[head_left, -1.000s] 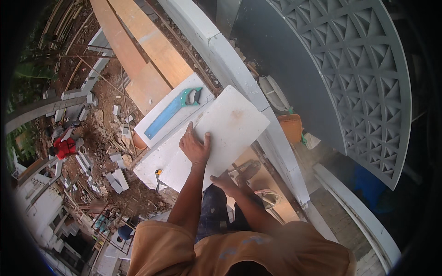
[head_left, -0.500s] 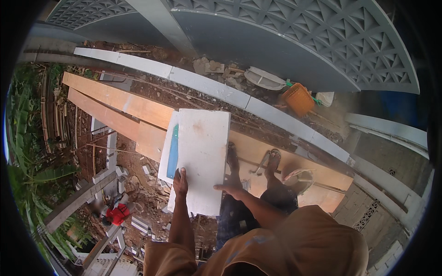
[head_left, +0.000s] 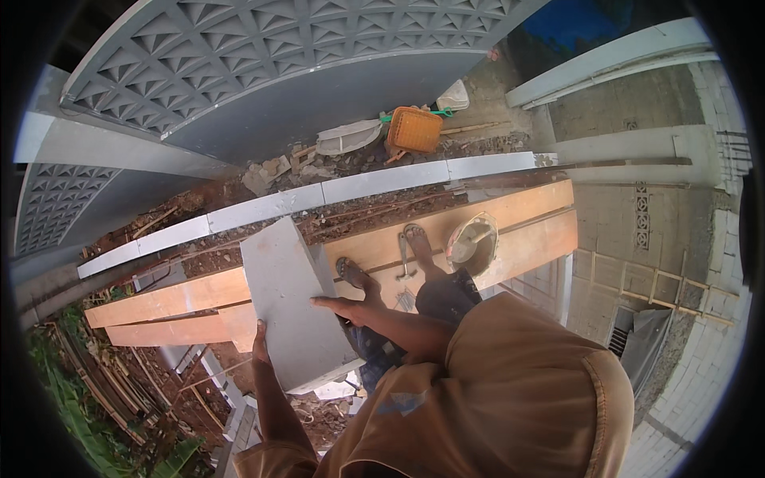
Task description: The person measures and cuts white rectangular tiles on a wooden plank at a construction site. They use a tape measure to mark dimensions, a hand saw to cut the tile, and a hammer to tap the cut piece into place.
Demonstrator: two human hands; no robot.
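A pale grey-white lightweight concrete block (head_left: 292, 295) is held tilted in front of my body, above the wooden planks. On its left long edge is my left hand (head_left: 261, 342), thumb along the face and the other fingers hidden beneath. My right hand (head_left: 339, 308) grips the opposite edge. Below, my sandalled feet stand on a plank (head_left: 362, 239). A hammer (head_left: 405, 259) lies between the feet, and a bucket (head_left: 474, 245) with grey material inside stands right of them.
A low row of white blocks (head_left: 382, 185) runs along the far side of the planks. Behind it are an orange basket (head_left: 414, 130), a pale basin (head_left: 349, 137) and rubble. A grey wall (head_left: 319, 99) with patterned openwork rises beyond. Soil lies far below the planks.
The view has swung to the right. The block has been lifted and tilted, showing its side; the white piece with the blue thing beside it is no longer visible. Both hands stay on the block.
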